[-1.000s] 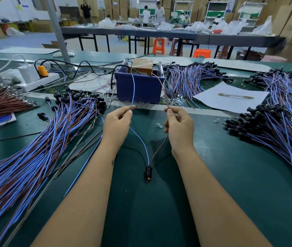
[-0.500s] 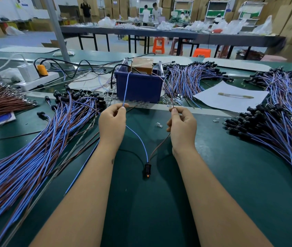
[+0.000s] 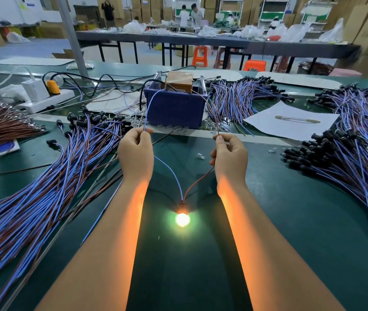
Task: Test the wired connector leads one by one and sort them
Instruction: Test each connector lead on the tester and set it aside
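Observation:
One lead lies on the green mat between my forearms, its bulb socket (image 3: 182,217) glowing bright orange-white. Its blue wire (image 3: 171,173) runs up to my left hand (image 3: 136,153), which pinches the wire's end against a blue test wire coming from the blue bin (image 3: 175,107). Its brown wire (image 3: 197,181) runs up to my right hand (image 3: 230,157), which pinches that end against a brown test wire from the same bin. A box-shaped unit wrapped in brown tape (image 3: 179,81) sits in the bin.
A large pile of blue-and-brown leads (image 3: 39,182) spreads at the left, another pile (image 3: 355,162) at the right, a third (image 3: 239,97) behind the bin. Brown wires (image 3: 1,124) lie far left. A white power strip (image 3: 43,101), a paper sheet (image 3: 290,123) and loose small bulbs (image 3: 200,156) are nearby.
My hands have moved apart and slightly forward with the wire ends. The bulb socket, dark before, now glows brightly and lights my forearms orange.

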